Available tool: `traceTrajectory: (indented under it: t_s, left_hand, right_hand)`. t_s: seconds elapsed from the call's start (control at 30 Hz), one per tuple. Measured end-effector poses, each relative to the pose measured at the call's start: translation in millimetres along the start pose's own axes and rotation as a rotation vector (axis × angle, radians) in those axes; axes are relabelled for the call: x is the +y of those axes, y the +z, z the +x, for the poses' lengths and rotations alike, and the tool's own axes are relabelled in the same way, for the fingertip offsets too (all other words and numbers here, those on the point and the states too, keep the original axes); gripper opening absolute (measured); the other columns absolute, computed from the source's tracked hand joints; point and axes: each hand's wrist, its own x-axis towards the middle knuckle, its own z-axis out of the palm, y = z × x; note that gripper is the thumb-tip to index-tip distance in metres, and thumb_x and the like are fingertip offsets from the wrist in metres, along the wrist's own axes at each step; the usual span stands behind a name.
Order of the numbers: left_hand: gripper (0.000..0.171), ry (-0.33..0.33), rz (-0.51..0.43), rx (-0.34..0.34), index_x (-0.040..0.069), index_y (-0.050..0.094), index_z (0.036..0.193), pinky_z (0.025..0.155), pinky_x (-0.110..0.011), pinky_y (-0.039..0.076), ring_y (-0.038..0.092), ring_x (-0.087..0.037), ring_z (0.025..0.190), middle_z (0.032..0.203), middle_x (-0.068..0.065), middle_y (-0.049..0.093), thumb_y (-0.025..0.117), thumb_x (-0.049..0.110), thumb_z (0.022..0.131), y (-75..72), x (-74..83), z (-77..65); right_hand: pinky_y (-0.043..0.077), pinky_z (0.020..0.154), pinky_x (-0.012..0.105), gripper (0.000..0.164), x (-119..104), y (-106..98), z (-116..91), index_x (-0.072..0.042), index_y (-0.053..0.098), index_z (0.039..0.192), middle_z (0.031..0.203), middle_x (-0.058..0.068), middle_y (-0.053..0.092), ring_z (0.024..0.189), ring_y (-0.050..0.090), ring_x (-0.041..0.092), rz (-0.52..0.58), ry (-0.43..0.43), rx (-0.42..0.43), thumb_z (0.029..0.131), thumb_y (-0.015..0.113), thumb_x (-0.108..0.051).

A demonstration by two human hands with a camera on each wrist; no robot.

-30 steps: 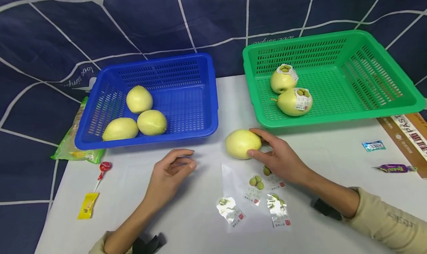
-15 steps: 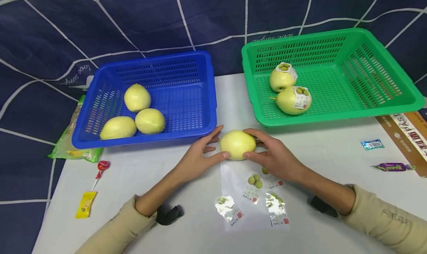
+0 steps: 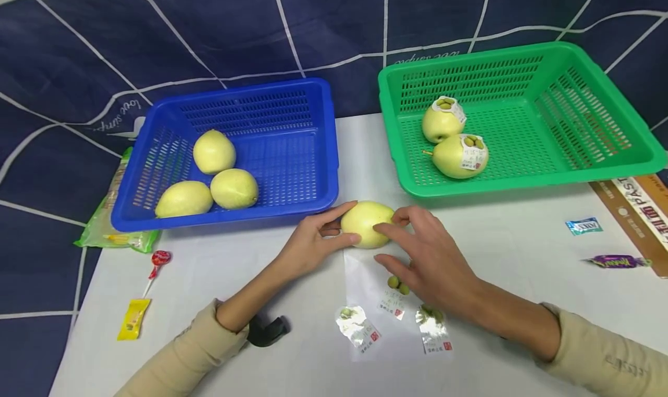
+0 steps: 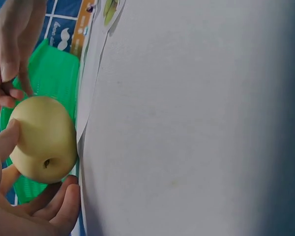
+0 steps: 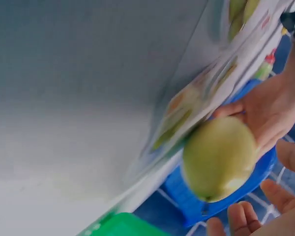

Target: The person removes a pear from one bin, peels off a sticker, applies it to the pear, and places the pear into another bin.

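A yellow-green pear lies on the white table between the hands. My left hand holds it from the left, thumb in front and fingers behind; the left wrist view shows its dimpled end beside that thumb. My right hand is at the pear's right end, fingers bent and spread, thumb apart from the fruit. In the right wrist view a gap separates the right fingers from the pear. Below the pear is a clear sheet bearing pear stickers, partly covered by the right hand.
A blue basket with three pears stands at back left. At back right a green basket holds two stickered pears. A lollipop and yellow packet lie left; small wrapped sweets and a brown box lie right.
My left hand has come in from the left and taken hold of the pear, which has shifted slightly left. My right hand has loosened its grip, its thumb now off the fruit.
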Motion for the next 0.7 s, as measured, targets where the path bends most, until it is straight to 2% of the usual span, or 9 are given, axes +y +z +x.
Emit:
traceTrajectory:
  t_s: [0.07, 0.13, 0.23, 0.3, 0.37, 0.43, 0.5, 0.7]
  left_hand:
    - [0.059, -0.024, -0.043, 0.011, 0.008, 0.054, 0.142, 0.088, -0.027, 0.054, 0.066, -0.026, 0.108, 0.136, -0.015, 0.057, 0.076, 0.008, 0.088, -0.5, -0.9, 0.2]
    - [0.059, -0.041, -0.07, 0.015, 0.009, 0.054, 0.142, 0.088, -0.028, 0.055, 0.066, -0.026, 0.108, 0.138, -0.015, 0.056, 0.076, 0.007, 0.088, -1.0, -1.0, 0.2]
    - [0.059, -0.051, -0.08, 0.013, 0.01, 0.054, 0.142, 0.088, -0.028, 0.054, 0.065, -0.026, 0.11, 0.143, -0.013, 0.052, 0.076, 0.006, 0.087, -1.0, -0.6, 0.3]
    - [0.059, -0.056, -0.079, 0.01, 0.01, 0.054, 0.142, 0.088, -0.028, 0.054, 0.065, -0.026, 0.11, 0.143, -0.013, 0.052, 0.076, 0.007, 0.087, -0.8, 0.0, 0.3]
    - [0.06, -0.054, -0.082, 0.005, 0.009, 0.053, 0.142, 0.088, -0.028, 0.054, 0.065, -0.026, 0.11, 0.143, -0.013, 0.051, 0.076, 0.006, 0.087, -0.4, 0.3, 0.5]
    - [0.06, -0.055, -0.081, -0.001, 0.01, 0.054, 0.142, 0.088, -0.029, 0.055, 0.065, -0.026, 0.11, 0.143, -0.013, 0.051, 0.076, 0.007, 0.087, -0.2, 0.6, 0.9]
    - [0.06, -0.053, -0.074, -0.006, 0.01, 0.054, 0.142, 0.089, -0.029, 0.054, 0.065, -0.025, 0.11, 0.144, -0.012, 0.051, 0.076, 0.007, 0.087, 0.0, 1.0, 1.2]
    - [0.061, -0.059, -0.042, -0.006, 0.012, 0.055, 0.142, 0.089, -0.027, 0.054, 0.065, -0.024, 0.109, 0.144, -0.01, 0.051, 0.078, 0.008, 0.086, -0.6, 1.9, 0.8]
  right_hand:
    - [0.045, 0.084, 0.037, 0.041, -5.5, 0.0, -2.0, -0.008, 0.069, 0.115, 0.109, 0.007, 0.053, 0.102, 0.052, 0.024, 0.021, -0.011, -0.01, 0.077, 0.083, -0.014]
    - [0.047, 0.08, 0.03, 0.038, -10.6, 0.6, -4.1, -0.01, 0.07, 0.114, 0.106, 0.003, 0.054, 0.095, 0.054, 0.018, 0.092, 0.011, -0.065, 0.078, 0.082, -0.015]
    - [0.048, 0.068, 0.021, 0.035, -17.0, 4.4, -7.9, -0.01, 0.07, 0.115, 0.1, -0.004, 0.053, 0.079, 0.053, 0.008, 0.25, 0.083, -0.239, 0.082, 0.081, -0.016]
    - [0.048, 0.064, 0.019, 0.034, -20.1, 9.6, -11.8, -0.01, 0.07, 0.116, 0.096, -0.005, 0.053, 0.071, 0.052, 0.004, 0.345, 0.132, -0.369, 0.084, 0.08, -0.017]
    - [0.048, 0.066, 0.019, 0.036, -22.1, 15.7, -15.2, -0.01, 0.069, 0.117, 0.095, -0.005, 0.051, 0.073, 0.051, 0.004, 0.387, 0.165, -0.478, 0.084, 0.08, -0.018]
    - [0.048, 0.07, 0.018, 0.039, -23.8, 21.6, -17.9, -0.01, 0.069, 0.118, 0.096, -0.006, 0.05, 0.079, 0.051, 0.003, 0.388, 0.166, -0.541, 0.082, 0.082, -0.02]
    - [0.046, 0.073, 0.018, 0.041, -26.2, 26.5, -20.2, -0.011, 0.069, 0.117, 0.096, -0.009, 0.047, 0.086, 0.049, 0.004, 0.339, 0.15, -0.572, 0.08, 0.084, -0.022]
    - [0.044, 0.072, 0.017, 0.04, -35.7, 37.0, -24.7, -0.015, 0.067, 0.111, 0.097, -0.009, 0.04, 0.092, 0.044, 0.009, 0.169, 0.045, -0.551, 0.075, 0.086, -0.022]
